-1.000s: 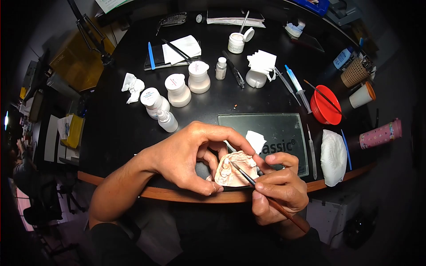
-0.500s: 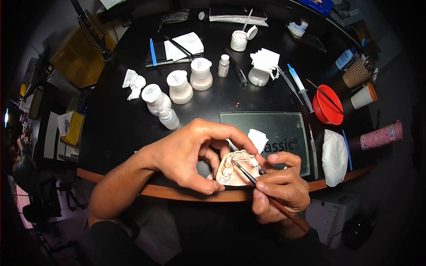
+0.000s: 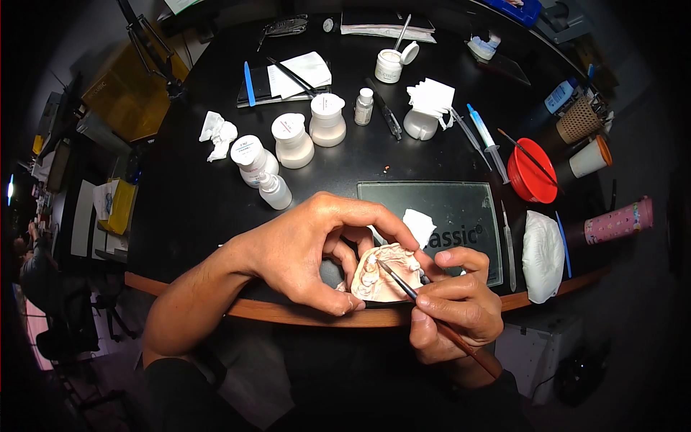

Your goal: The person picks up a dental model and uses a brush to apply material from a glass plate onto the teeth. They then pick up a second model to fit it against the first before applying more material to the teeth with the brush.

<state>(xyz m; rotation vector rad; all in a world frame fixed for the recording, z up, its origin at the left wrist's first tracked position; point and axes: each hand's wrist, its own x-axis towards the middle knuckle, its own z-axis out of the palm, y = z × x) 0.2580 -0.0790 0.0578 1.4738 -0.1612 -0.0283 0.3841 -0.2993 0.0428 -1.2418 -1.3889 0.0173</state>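
My left hand (image 3: 317, 252) curves around a beige dental cast (image 3: 392, 277), gripping it near the table's front edge. The cast shows a row of teeth along its arch. In my right hand (image 3: 461, 306) is a thin paintbrush (image 3: 458, 340) with a reddish-brown handle, pinched near its ferrule. The brush tip lies at the teeth on the left side of the cast. Behind the cast, a folded white tissue (image 3: 418, 227) rests on a glass slab (image 3: 461, 205) with lettering on it.
Several white-capped jars, one a powder jar (image 3: 294, 144), and a dropper bottle (image 3: 275, 191) stand at the left. On the right are a red bowl (image 3: 529, 173) with a brush across it, a syringe (image 3: 489, 140), a white pad (image 3: 543, 255) and a pink bottle (image 3: 617, 221).
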